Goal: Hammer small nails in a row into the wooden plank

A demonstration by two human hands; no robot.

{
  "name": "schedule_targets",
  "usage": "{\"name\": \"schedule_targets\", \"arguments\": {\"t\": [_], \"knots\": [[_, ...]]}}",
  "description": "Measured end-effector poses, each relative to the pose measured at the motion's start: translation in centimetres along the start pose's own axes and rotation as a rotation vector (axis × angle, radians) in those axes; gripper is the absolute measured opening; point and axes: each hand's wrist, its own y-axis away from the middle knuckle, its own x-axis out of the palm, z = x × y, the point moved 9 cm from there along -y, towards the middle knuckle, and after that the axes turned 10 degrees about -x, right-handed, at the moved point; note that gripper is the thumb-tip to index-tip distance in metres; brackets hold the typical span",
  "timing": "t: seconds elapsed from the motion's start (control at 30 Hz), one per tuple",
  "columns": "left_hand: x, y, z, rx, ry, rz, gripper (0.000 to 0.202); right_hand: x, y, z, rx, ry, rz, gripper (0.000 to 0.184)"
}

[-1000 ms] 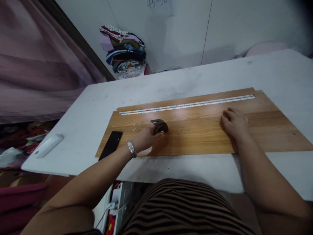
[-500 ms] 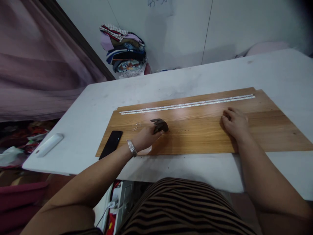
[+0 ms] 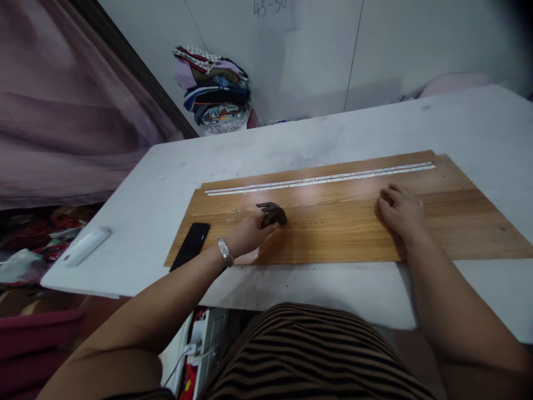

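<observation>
Left hand (image 3: 249, 234) around a dark claw hammer (image 3: 275, 213), right hand (image 3: 403, 214) on the wooden board (image 3: 341, 244).

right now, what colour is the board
The board is brown with wood grain, best seen in the head view.

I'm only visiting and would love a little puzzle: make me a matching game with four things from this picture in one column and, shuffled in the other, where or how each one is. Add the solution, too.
Things
1. Hammer
2. Phone
3. Two strips
4. Stack of cloth

Places and states
A. White, side by side along the far part of the board
B. Heaped beyond the table, by the wall
C. Held in the left hand
D. Black, lying at the board's left end

Right pairs: 1-C, 2-D, 3-A, 4-B
</observation>
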Motion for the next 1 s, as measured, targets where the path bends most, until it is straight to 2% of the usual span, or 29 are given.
{"name": "schedule_targets", "arguments": {"t": [0.27, 0.53, 0.8, 1.0], "knots": [[-1.0, 0.3, -0.8, 0.046, 0.068, -0.042, 0.028, 0.1, 0.1, -0.1, 0.001, -0.014, -0.011, 0.031], [0.0, 0.0, -0.1, -0.019, 0.035, 0.002, 0.031, 0.1, 0.1, -0.1, -0.006, -0.02, -0.018, 0.031], [-1.1, 0.3, -0.9, 0.046, 0.076, -0.047, 0.028, 0.3, 0.1, -0.2, -0.012, -0.005, -0.001, 0.031], [-0.6, 0.1, -0.7, 0.053, 0.084, -0.028, 0.027, 0.3, 0.1, -0.4, 0.007, -0.005, -0.01, 0.031]]}}
